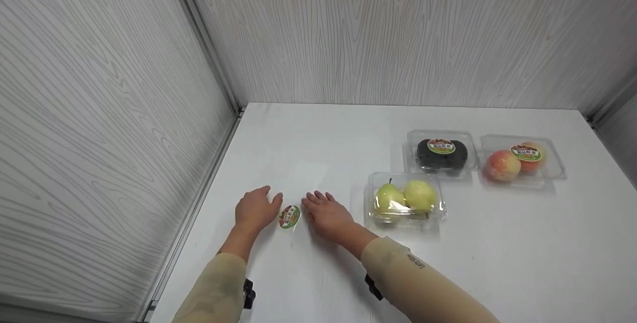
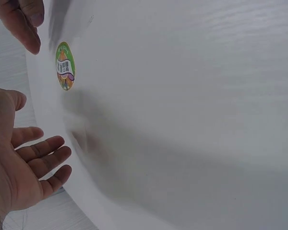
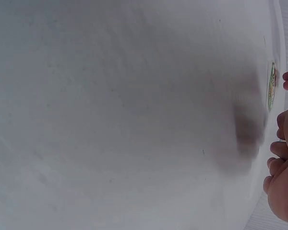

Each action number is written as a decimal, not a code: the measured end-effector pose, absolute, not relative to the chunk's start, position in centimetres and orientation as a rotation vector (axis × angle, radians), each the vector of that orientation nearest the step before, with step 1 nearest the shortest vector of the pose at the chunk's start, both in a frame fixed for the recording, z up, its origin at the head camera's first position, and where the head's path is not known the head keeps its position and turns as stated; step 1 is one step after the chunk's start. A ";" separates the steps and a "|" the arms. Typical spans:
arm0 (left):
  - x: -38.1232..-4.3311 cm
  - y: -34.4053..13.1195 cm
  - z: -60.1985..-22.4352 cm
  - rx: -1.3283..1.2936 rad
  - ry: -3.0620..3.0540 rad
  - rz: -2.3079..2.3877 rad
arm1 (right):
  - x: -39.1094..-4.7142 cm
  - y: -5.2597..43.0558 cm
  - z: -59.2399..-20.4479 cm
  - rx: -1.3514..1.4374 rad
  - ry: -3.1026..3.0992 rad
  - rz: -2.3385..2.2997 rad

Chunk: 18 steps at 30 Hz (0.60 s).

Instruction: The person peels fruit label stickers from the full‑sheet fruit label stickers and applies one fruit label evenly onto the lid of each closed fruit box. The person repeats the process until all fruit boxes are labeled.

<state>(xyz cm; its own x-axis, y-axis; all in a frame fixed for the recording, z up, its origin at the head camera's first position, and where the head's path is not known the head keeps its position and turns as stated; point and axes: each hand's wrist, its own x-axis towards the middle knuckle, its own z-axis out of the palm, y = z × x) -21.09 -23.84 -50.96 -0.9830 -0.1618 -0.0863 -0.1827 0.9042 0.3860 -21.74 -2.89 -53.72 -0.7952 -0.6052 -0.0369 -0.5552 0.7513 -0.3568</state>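
An oval fruit-label sticker (image 1: 289, 217), green, red and white with printed characters, lies on the white table between the two hands. Just to its left is my left hand (image 1: 256, 208), thumb spread from the fingers and nothing in its grasp. In the left wrist view the fingers of the left hand (image 2: 31, 155) are loosely bent above the surface. On the sticker's other side my right hand (image 1: 328, 217) hovers or rests palm down, its fingers extended and apart from the sticker. The right wrist view catches the sticker (image 3: 272, 86) edge-on beside the right hand (image 3: 284, 167).
A clear clamshell box with two green-yellow pears (image 1: 405, 201) stands right of my right hand. Behind it is a labelled box of dark produce (image 1: 442, 156), and farther right a labelled box of red-yellow fruit (image 1: 517, 161). Wood-grain panels (image 1: 388, 34) border the table.
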 end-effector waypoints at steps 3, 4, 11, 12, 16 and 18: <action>-21.0 -23.9 -51.1 -0.266 3.033 0.572 | -21.8 -3.0 -54.0 -0.932 2.775 -0.479; -21.0 -23.9 -51.1 -0.264 3.038 0.557 | -21.8 -3.1 -54.1 -0.931 2.769 -0.471; -21.0 -24.0 -51.5 -0.223 3.065 0.485 | -21.8 -3.1 -54.5 -0.962 2.776 -0.442; -21.0 -24.0 -51.6 -0.219 3.065 0.479 | -21.7 -3.1 -54.5 -0.969 2.779 -0.439; -21.1 -23.8 -51.8 -0.216 3.056 0.464 | -21.7 -3.2 -54.5 -0.983 2.790 -0.403; -21.1 -23.6 -51.9 -0.222 3.051 0.486 | -21.7 -3.1 -54.5 -0.979 2.787 -0.392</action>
<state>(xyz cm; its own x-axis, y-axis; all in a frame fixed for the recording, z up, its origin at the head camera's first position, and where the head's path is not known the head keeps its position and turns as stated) -21.12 -23.63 -51.90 -0.9888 -0.1344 -0.0656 -0.1482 0.9404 0.3060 -21.66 -3.14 -54.46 -0.7724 -0.6318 -0.0650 -0.5894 0.7511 -0.2974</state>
